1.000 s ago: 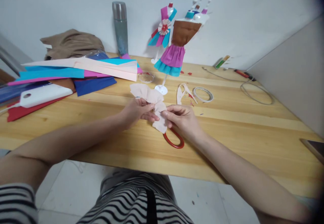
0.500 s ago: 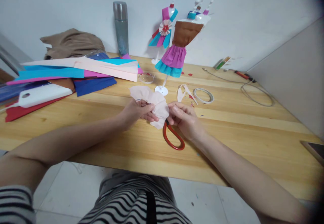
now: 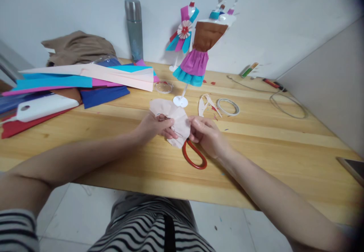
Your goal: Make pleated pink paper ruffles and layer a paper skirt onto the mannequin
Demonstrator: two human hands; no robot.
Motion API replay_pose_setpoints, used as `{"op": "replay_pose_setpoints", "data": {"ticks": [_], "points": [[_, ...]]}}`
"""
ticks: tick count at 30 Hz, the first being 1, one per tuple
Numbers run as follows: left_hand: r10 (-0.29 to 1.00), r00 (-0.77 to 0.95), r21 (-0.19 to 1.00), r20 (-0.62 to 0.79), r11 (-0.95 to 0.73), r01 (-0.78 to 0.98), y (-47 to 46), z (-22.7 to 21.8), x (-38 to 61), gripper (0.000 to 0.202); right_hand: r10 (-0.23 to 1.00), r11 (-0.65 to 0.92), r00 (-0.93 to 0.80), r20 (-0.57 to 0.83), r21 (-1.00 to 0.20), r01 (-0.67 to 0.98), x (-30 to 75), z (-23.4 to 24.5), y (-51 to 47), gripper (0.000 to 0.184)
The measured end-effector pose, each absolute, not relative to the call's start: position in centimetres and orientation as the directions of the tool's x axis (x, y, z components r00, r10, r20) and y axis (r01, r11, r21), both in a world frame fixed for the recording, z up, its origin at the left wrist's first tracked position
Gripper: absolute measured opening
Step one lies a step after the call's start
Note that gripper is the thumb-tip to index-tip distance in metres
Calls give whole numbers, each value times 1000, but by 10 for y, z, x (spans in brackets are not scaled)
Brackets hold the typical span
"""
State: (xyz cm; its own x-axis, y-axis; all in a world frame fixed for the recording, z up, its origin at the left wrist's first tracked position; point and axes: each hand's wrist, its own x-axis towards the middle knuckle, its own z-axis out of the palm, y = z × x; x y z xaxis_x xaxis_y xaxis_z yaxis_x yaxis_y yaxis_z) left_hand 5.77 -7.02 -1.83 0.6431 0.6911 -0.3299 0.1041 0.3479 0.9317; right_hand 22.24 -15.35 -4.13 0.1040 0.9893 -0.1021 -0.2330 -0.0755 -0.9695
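Observation:
A pale pink piece of crepe paper [image 3: 179, 120], ruffled and fanned out, is held above the front middle of the table. My left hand [image 3: 162, 126] grips its gathered lower side, thumb on top and fingers underneath. The fingertips of my right hand [image 3: 206, 132] pinch the paper's right edge. Just below lies a pair of scissors with a red handle loop [image 3: 195, 157]; the paper and my right hand hide the rest of it. Behind stands a small dress form [image 3: 180, 101] wearing a brown top and a pink and blue skirt.
Coloured crepe paper sheets [image 3: 119, 75] and a white power strip [image 3: 48, 106] lie at left. A grey flask [image 3: 134, 32] and a second dress form [image 3: 184, 30] stand by the wall. A tape roll [image 3: 228, 107], paper scraps [image 3: 203, 106] and a cable [image 3: 287, 107] are at right.
The pink paper has turned slightly between my hands; its left end has drawn in and its fan looks rounder. Both hands keep hold of it. The view has shifted a little.

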Motion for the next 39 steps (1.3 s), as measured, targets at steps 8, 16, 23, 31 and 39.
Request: {"op": "replay_pose_setpoints", "data": {"ticks": [8, 16, 23, 31, 39], "points": [[670, 663, 922, -334, 378, 83, -66, -22, 57, 21, 987, -149, 33, -159, -969, -199, 225, -38, -154, 39], [600, 718, 916, -354, 377, 137, -71, -16, 57, 17, 996, -49, 59, -64, -971, -235, 230, -33, -153, 42], [599, 713, 920, -365, 351, 176, -71, -21, 58, 12, 981, -108, 133, -140, -969, -224, 231, -38, -151, 27], [584, 733, 927, -349, 328, 180, -71, -24, 58, 17, 986, -92, 117, -118, -975, -202, 226, -38, -152, 30], [516, 764, 854, -388, 512, 88, -69, -27, 56, 15, 991, -26, 127, -46, -987, -161, 231, -42, -152, 21]]}}
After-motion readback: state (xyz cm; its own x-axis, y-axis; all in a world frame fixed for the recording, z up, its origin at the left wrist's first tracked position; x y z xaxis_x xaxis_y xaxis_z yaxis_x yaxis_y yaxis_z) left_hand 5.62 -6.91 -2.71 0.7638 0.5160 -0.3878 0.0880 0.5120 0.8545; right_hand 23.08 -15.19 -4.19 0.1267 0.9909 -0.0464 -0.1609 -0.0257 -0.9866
